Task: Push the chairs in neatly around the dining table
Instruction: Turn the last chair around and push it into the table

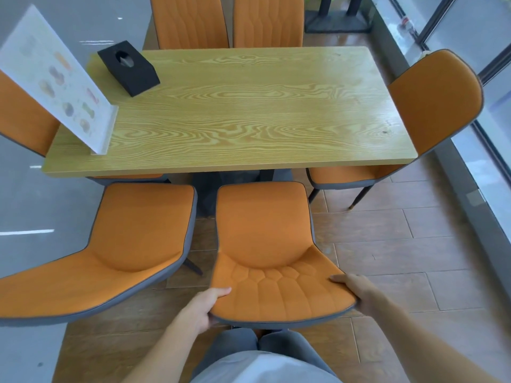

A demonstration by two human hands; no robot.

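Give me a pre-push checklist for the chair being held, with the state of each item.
1. Left hand gripping the backrest of the held chair: ok.
2. Right hand gripping the backrest's other side: ok.
3. Seat front lined up with the table edge: ok, roughly square.
4. Gap to the neighbouring chair on the left: ok, narrow but apart.
5. Table pedestal clear of the chair legs: cannot tell, hidden under the seat.
6. Corner chair out of the path: ok.

Glossy wood-grain table (235, 111), matt orange cloth chairs (265, 233) with grey piping, matt black tissue box (130, 69), wood-look floor tiles (387, 244).
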